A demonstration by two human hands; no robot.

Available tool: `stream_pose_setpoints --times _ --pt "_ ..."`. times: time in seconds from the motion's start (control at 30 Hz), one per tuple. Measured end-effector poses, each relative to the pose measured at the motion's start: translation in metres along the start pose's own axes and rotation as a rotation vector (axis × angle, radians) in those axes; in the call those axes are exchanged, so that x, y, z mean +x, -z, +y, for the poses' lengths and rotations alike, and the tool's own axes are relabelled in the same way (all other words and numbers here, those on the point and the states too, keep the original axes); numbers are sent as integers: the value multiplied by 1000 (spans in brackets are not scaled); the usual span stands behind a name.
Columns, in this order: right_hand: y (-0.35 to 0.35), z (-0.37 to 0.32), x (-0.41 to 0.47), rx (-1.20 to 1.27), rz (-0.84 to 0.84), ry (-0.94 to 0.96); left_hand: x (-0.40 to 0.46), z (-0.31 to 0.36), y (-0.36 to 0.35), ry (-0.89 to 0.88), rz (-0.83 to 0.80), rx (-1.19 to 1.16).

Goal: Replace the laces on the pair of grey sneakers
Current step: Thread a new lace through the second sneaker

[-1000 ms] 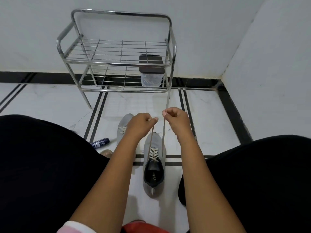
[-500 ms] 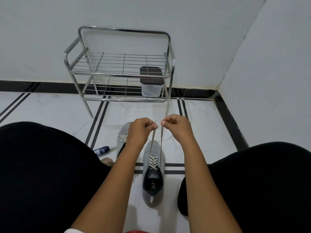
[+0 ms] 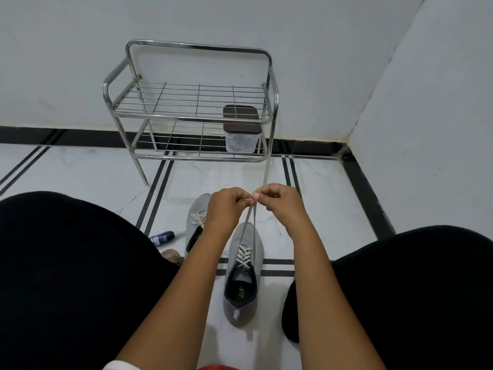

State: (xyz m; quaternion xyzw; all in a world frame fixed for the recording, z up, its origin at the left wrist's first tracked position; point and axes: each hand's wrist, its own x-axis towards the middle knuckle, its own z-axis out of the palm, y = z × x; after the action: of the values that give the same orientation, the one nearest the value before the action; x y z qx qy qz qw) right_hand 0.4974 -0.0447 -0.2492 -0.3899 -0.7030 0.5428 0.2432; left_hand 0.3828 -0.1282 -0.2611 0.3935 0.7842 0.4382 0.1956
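Head view shows the near grey sneaker (image 3: 241, 265) on the white floor (image 3: 333, 209) between the knees, its 2 lace ends (image 3: 249, 218) pulled up taut. Left hand (image 3: 226, 206) and right hand (image 3: 280, 201) meet, fingers pinching those ends. Second sneaker (image 3: 196, 217) lies behind the left wrist, near a metal rack (image 3: 192, 102).

She sits on the floor with a grey sneaker (image 3: 241, 273) between her knees, heel toward her. Her left hand (image 3: 226, 206) and right hand (image 3: 280, 200) meet above its toe, each pinching an end of the lace (image 3: 249, 222), both strands drawn up taut. The second sneaker (image 3: 196, 220) lies just beyond, near a chrome rack (image 3: 186, 118).
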Motion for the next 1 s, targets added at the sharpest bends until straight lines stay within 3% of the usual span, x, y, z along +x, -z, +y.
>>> stream_pose_setpoints --times 0.27,0.63,1.0 --pt "-4 2 -3 44 -6 -22 -1 -11 -4 40 -108 -96" --pt "3 -4 -3 180 56 -72 -3 -21 -10 54 -89 -210" --pt "-2 -2 -3 56 -28 -16 0 -22 -10 45 -126 -213"
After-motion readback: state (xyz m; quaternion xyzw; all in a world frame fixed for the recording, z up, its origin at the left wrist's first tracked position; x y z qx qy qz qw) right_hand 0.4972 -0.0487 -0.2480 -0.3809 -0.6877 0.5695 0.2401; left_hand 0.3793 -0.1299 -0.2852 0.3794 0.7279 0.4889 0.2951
